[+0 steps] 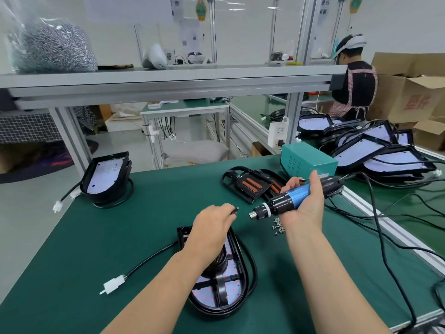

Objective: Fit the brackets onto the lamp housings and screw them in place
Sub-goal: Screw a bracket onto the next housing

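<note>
A black lamp housing [231, 295] with a bracket fitted on it lies on the green table, partly under my left forearm. My left hand [213, 224] hovers above its far end and pinches a small dark part, probably a driver bit, between the fingertips. My right hand [305, 201] grips a blue and black electric screwdriver [284, 201], held level with its tip pointing left toward my left hand. A small heap of screws [278, 226] lies just below the screwdriver. Loose black brackets [248, 184] with orange strips lie behind it.
Another lamp housing [106, 177] stands at the table's far left. A teal power box [307, 159] and a stack of housings [382, 150] fill the right. Black cables [385, 237] trail across the right side. A person works at the back right.
</note>
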Available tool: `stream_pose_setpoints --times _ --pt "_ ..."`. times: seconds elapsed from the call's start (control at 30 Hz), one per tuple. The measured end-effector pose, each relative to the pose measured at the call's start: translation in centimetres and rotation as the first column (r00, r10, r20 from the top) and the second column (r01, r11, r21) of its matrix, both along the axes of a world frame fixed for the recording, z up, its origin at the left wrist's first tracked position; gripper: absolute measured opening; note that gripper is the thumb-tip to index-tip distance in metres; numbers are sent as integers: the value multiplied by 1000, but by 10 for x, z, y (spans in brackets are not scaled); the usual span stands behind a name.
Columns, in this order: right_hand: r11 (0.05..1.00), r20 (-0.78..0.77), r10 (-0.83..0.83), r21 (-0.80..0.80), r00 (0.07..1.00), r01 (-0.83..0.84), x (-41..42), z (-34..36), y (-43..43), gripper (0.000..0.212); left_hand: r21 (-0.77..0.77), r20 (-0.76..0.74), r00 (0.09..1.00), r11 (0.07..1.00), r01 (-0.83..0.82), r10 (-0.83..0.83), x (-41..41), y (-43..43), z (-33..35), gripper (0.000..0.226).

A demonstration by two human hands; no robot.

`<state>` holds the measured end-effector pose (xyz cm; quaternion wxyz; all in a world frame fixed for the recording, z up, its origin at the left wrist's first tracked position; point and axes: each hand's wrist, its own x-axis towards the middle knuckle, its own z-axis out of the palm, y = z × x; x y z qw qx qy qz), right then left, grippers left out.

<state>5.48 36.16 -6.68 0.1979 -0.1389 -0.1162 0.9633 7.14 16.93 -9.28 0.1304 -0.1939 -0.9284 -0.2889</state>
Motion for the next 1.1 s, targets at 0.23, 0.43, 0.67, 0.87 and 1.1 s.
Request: stream_pose_setpoints --times 0.23,0.43,0.67,0.87,1.1 --pt "996 22 -25 -85 999 27 3 17 5 29 70 -163 977 986 152 -139 30 -4 35 32" --pt "995 42 2 -100 999 2 12 21 -3 29 -50 -145 978 988 145 -150 38 5 47 36" --pt "979 59 20 -203 998 -7 16 19 0 33 -39 -154 976 987 153 -157 50 -5 55 32" --pt "973 61 39 -231 997 -24 20 17 -5 41 -110 -152 976 984 141 -157 53 -1 57 37" --pt "997 0 71 -29 997 -71 26 19 -11 26 -158 43 985 972 172 -168 54 -1 61 37"
